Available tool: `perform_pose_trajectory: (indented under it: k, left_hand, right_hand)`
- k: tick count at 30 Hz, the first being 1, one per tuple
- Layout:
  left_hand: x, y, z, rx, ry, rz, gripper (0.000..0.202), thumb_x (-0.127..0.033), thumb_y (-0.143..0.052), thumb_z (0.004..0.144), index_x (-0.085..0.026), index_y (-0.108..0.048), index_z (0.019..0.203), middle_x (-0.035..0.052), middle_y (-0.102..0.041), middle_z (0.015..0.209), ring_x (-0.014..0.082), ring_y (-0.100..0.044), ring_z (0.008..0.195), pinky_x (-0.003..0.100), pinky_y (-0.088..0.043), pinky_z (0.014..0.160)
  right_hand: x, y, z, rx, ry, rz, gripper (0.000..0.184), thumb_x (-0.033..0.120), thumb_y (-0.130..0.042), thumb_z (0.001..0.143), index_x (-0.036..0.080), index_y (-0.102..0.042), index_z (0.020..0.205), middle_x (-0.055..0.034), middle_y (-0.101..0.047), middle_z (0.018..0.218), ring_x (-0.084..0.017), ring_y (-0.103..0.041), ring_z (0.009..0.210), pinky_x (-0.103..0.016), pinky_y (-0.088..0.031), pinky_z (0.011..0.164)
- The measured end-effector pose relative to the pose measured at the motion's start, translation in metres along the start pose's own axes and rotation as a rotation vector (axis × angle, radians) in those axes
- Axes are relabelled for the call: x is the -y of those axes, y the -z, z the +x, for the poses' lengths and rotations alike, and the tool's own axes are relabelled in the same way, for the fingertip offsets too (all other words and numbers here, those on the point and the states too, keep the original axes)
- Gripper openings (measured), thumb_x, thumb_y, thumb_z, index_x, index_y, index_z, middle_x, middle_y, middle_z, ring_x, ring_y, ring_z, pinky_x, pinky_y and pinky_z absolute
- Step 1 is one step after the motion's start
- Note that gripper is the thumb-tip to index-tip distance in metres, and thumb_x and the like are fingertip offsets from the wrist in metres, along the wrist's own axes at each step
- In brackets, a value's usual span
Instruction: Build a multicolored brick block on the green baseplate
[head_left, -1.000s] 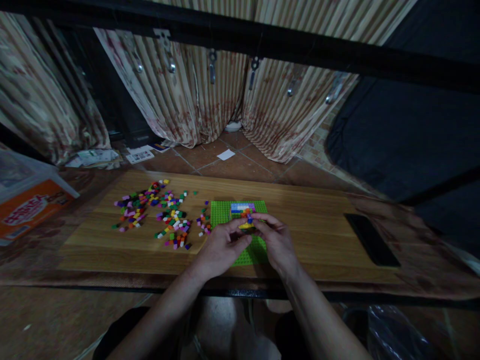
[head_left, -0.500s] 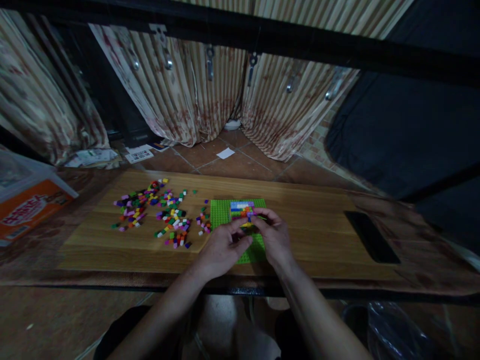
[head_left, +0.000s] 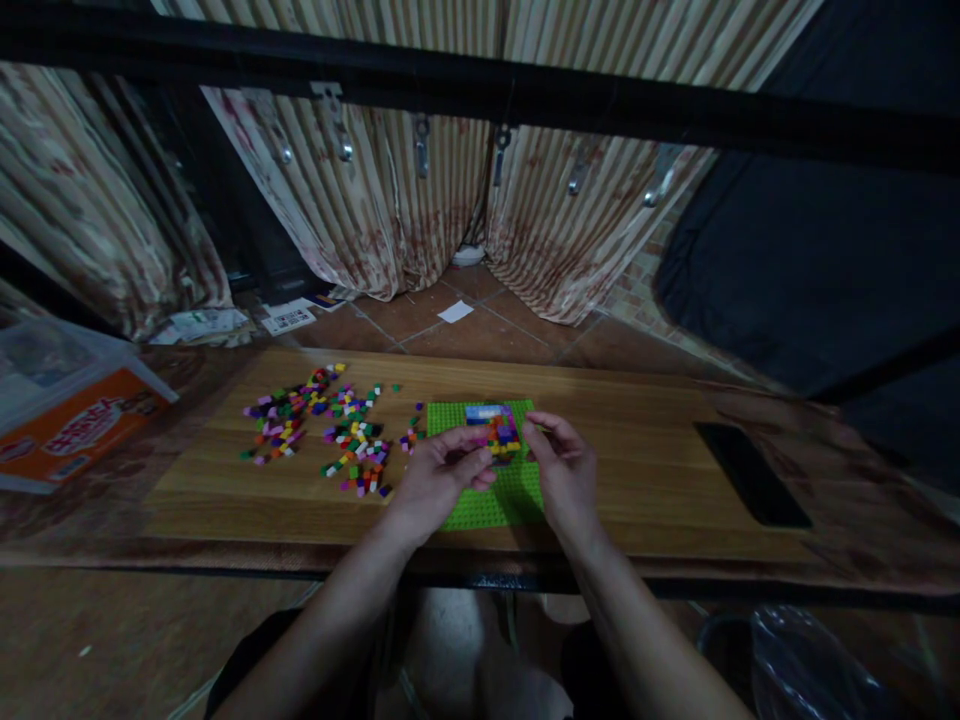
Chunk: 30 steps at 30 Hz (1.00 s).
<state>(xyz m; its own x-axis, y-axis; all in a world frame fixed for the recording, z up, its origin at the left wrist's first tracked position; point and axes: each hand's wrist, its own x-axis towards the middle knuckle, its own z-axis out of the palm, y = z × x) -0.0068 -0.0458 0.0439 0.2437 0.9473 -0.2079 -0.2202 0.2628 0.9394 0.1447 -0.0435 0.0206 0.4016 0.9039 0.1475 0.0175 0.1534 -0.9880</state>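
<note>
My left hand [head_left: 439, 480] is closed, thumb and fingers gripping the left side of a small multicoloured toy brick assembly [head_left: 505, 436]. Yellow, orange, red and purple bricks show in it; its left end is hidden by my fingers. Underneath lies a green studded baseplate [head_left: 491, 508]. Blue and white bricks [head_left: 486, 412] show just behind the assembly, near the plate's far edge. My right hand [head_left: 564, 467] is just right of the assembly and apart from it, thumb and forefinger slightly apart, with nothing visible between them.
Loose coloured bricks [head_left: 360, 440] are scattered over the left of the wooden board [head_left: 637, 460]. A black phone-like slab [head_left: 752, 475] lies at the right end. At far left stands a clear plastic box with an orange label [head_left: 90, 425]. A dark bar [head_left: 450, 60] crosses above.
My right hand has come off the brick assembly and shifted right. My left hand keeps its grip, and more of the assembly shows. The whole view has shifted slightly.
</note>
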Motion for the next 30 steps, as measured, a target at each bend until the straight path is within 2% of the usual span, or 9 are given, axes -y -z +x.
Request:
perform_pose_trajectory:
  k: [2, 5, 9, 13, 18, 25, 30]
  left_hand:
    - [-0.004, 0.002, -0.001, -0.017, 0.026, -0.121, 0.036, -0.028, -0.076, 0.069, -0.013, -0.067, 0.101, 0.0015, -0.067, 0.078, 0.0099, -0.063, 0.062, 0.024, -0.052, 0.063]
    - [-0.007, 0.004, -0.001, 0.009, 0.041, -0.245, 0.038, -0.026, -0.078, 0.068, -0.013, -0.068, 0.102, 0.0024, -0.069, 0.079, 0.0109, -0.065, 0.065, 0.025, -0.053, 0.067]
    - [-0.005, 0.006, 0.0, 0.057, 0.034, -0.276, 0.038, -0.025, -0.076, 0.07, -0.013, -0.068, 0.105, 0.0051, -0.071, 0.087, 0.0096, -0.064, 0.066, 0.025, -0.053, 0.069]
    - [-0.003, 0.006, 0.002, 0.122, 0.031, -0.248, 0.041, -0.027, -0.075, 0.071, -0.015, -0.068, 0.109, 0.0073, -0.071, 0.1, 0.0086, -0.062, 0.068, 0.025, -0.052, 0.069]
    - [-0.004, 0.007, 0.002, 0.187, 0.035, -0.243, 0.044, -0.026, -0.075, 0.072, -0.018, -0.067, 0.114, 0.0073, -0.07, 0.104, 0.009, -0.062, 0.073, 0.023, -0.05, 0.069]
    - [-0.007, 0.009, 0.001, 0.193, 0.11, -0.308, 0.045, -0.021, -0.078, 0.068, -0.017, -0.067, 0.111, 0.0081, -0.068, 0.109, 0.009, -0.063, 0.077, 0.022, -0.049, 0.071]
    - [-0.007, 0.007, 0.001, 0.189, 0.103, -0.298, 0.042, -0.022, -0.077, 0.068, -0.015, -0.067, 0.108, 0.0058, -0.069, 0.094, 0.0086, -0.061, 0.072, 0.022, -0.047, 0.068]
  right_hand:
    - [0.007, 0.004, -0.003, 0.066, 0.121, -0.067, 0.014, 0.034, -0.064, 0.08, 0.025, -0.07, 0.088, -0.0011, -0.066, 0.085, -0.016, -0.059, 0.079, -0.03, -0.045, 0.071]
    - [0.018, 0.005, -0.012, 0.247, 0.267, -0.169, 0.014, 0.029, -0.06, 0.085, 0.028, -0.071, 0.092, -0.0033, -0.065, 0.098, -0.019, -0.06, 0.094, -0.033, -0.046, 0.082]
    - [0.026, 0.003, -0.02, 0.406, 0.362, -0.269, 0.02, 0.025, -0.057, 0.087, 0.03, -0.07, 0.102, -0.0041, -0.063, 0.107, -0.019, -0.059, 0.1, -0.033, -0.047, 0.085]
    - [0.025, 0.003, -0.02, 0.409, 0.362, -0.293, 0.022, 0.026, -0.056, 0.087, 0.032, -0.069, 0.105, -0.0041, -0.063, 0.109, -0.019, -0.059, 0.101, -0.034, -0.048, 0.085]
    - [0.025, 0.005, -0.019, 0.455, 0.35, -0.28, 0.024, 0.026, -0.056, 0.088, 0.032, -0.069, 0.107, -0.004, -0.062, 0.111, -0.02, -0.059, 0.104, -0.036, -0.047, 0.091]
    - [0.026, 0.004, -0.02, 0.441, 0.255, -0.139, 0.015, 0.024, -0.062, 0.084, 0.031, -0.072, 0.093, -0.0024, -0.063, 0.107, -0.019, -0.059, 0.104, -0.035, -0.045, 0.092]
    - [0.027, 0.005, -0.019, 0.396, 0.126, 0.004, 0.01, 0.025, -0.065, 0.082, 0.029, -0.073, 0.088, -0.0015, -0.067, 0.098, -0.018, -0.061, 0.096, -0.033, -0.047, 0.087]
